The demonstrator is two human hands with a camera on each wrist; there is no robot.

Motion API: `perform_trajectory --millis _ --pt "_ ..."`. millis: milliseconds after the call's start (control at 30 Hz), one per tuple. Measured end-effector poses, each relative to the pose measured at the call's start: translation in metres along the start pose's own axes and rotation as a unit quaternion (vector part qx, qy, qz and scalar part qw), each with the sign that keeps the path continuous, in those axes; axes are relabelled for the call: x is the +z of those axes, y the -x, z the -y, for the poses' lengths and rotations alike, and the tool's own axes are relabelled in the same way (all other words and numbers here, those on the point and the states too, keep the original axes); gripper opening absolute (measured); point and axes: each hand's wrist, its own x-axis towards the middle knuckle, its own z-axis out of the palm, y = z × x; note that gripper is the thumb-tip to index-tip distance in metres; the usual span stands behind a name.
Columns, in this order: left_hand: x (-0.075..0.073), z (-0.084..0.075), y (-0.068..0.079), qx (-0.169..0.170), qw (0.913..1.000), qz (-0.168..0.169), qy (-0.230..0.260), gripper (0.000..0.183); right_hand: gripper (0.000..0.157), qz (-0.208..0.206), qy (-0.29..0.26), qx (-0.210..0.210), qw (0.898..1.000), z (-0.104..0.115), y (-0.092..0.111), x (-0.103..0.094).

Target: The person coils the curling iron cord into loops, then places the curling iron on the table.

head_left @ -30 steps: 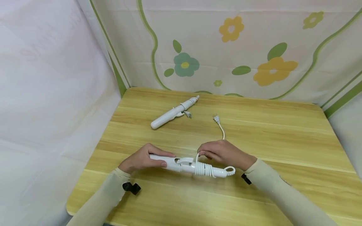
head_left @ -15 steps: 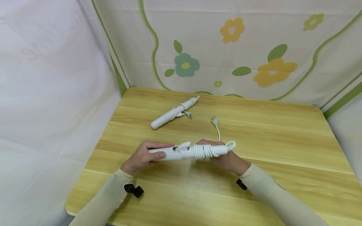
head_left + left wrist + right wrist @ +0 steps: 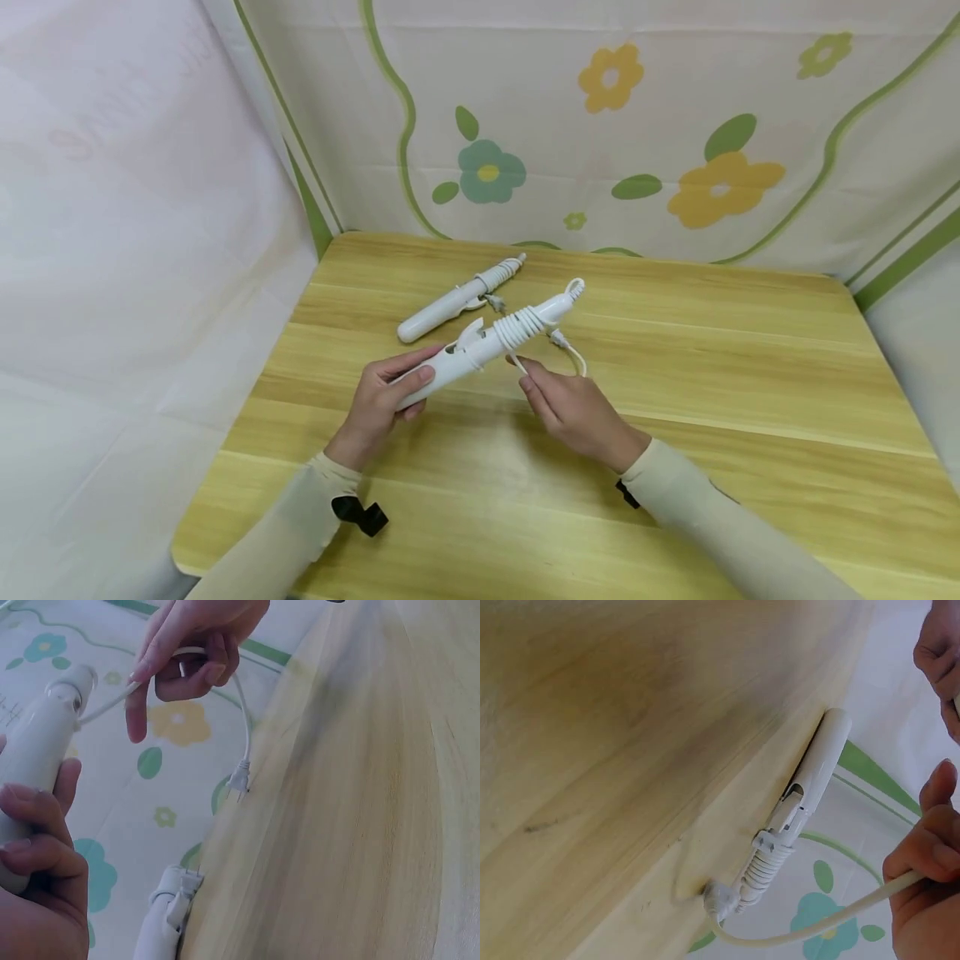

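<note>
My left hand [image 3: 378,404] grips the smooth end of a white curling iron [image 3: 450,367], thumb on top. The iron tilts toward the far right, its small lever standing out from the body. Several turns of white cord [image 3: 519,327] are wound round its other end. My right hand [image 3: 585,412] pinches the cord's loose stretch below the coils. From that hand the cord runs on to a two-pin plug [image 3: 558,338], which hangs close to the table in the left wrist view. In the right wrist view the plug [image 3: 720,900] overlaps a second iron's end.
A second white curling iron [image 3: 438,315], its cord wrapped and plug tucked at the side, lies farther back on the wooden table [image 3: 712,350]. Flower-printed cloth [image 3: 555,125] hangs behind the table's back edge, and white cloth [image 3: 135,292] hangs on the left.
The curling iron has risen and swung from level to pointing far right. My right hand passed behind it and came out on the near side with the cord. The plug shifted left and nearer.
</note>
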Motion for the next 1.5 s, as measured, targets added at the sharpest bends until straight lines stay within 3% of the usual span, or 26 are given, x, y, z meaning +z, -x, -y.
perform_trajectory --millis 133,267,333,433,600,733,933,1100,1267,1500 --pt "0.002 0.0 -0.004 -0.024 0.9987 -0.044 0.006 0.038 0.034 -0.005 0.053 -0.016 0.998 0.0 0.004 0.004" --pt "0.0 0.0 -0.01 -0.037 0.9915 -0.123 0.023 0.039 0.031 -0.004 0.092 -0.058 0.994 -0.003 0.009 0.011" --pt "-0.003 0.001 -0.012 -0.038 0.9879 -0.15 0.006 0.039 0.034 -0.006 0.097 -0.08 0.992 -0.004 0.01 0.011" --pt "-0.006 0.002 -0.012 -0.034 0.986 -0.158 -0.043 0.039 0.039 -0.021 0.088 -0.099 0.991 -0.006 0.009 0.004" --pt "-0.008 0.003 -0.009 -0.009 0.9829 -0.143 -0.115 0.038 0.044 -0.047 0.107 -0.13 0.985 -0.007 0.004 -0.012" --pt "-0.006 0.008 -0.007 0.012 0.9769 -0.114 -0.18 0.037 0.043 -0.056 0.127 -0.15 0.979 -0.007 0.0 -0.023" --pt "-0.003 0.013 -0.004 0.018 0.9591 -0.073 -0.273 0.037 0.042 -0.08 0.147 -0.158 0.973 -0.015 -0.005 -0.034" --pt "0.003 0.011 -0.001 0.026 0.9456 0.002 -0.324 0.036 0.039 -0.095 0.147 -0.16 0.971 -0.024 -0.009 -0.036" --pt "0.004 0.007 0.003 0.023 0.9391 0.086 -0.332 0.036 0.035 -0.098 0.134 -0.146 0.975 -0.031 -0.011 -0.036" --pt "0.003 0.001 0.004 0.043 0.9295 0.207 -0.302 0.035 0.039 -0.074 0.107 -0.147 0.981 -0.036 -0.01 -0.036"
